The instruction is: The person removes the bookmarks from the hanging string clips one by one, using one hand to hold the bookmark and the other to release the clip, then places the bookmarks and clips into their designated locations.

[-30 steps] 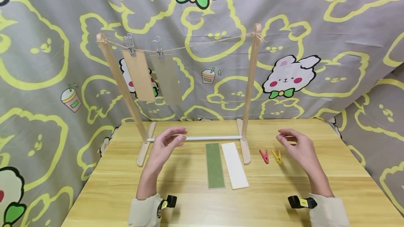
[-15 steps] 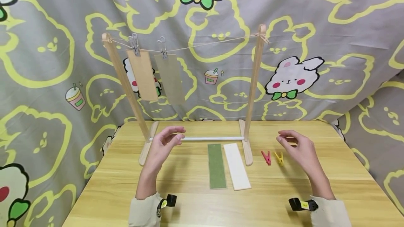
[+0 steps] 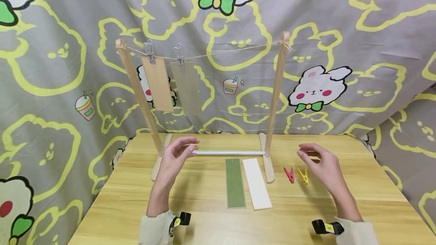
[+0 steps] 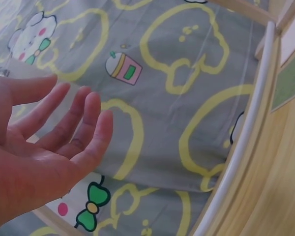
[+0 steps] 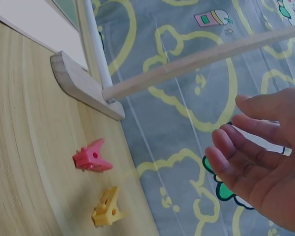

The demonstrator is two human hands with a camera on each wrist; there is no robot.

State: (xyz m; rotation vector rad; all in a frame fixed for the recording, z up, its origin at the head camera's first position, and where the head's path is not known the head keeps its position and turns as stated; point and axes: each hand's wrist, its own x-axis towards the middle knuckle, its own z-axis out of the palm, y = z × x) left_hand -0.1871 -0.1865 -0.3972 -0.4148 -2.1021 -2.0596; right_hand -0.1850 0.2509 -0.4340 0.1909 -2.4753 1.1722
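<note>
My left hand (image 3: 175,160) hovers above the table by the rack's left foot, fingers loosely bent and nothing in them. To the right, my right hand (image 3: 321,162) is held up the same way, also holding nothing. Nearest to it lie a yellow clothespin (image 3: 302,176) and a pink clothespin (image 3: 289,175); both show in the right wrist view too, as the pink clothespin (image 5: 92,156) and the yellow clothespin (image 5: 107,207). Between the hands a green rectangular card (image 3: 235,184) and a white rectangular card (image 3: 257,184) lie flat, side by side.
A wooden rack with a left post (image 3: 139,95), right post (image 3: 276,97) and white crossbar (image 3: 228,153) stands at the back. From its string (image 3: 231,51), metal clips hold a tan card (image 3: 158,84) and a grey-brown card (image 3: 186,88). A patterned curtain (image 3: 374,44) hangs behind.
The head view has shifted slightly, so rack, cards and clothespins appear a little further right and lower. Both hands keep nearly the same pose; nothing has been picked up or let go.
</note>
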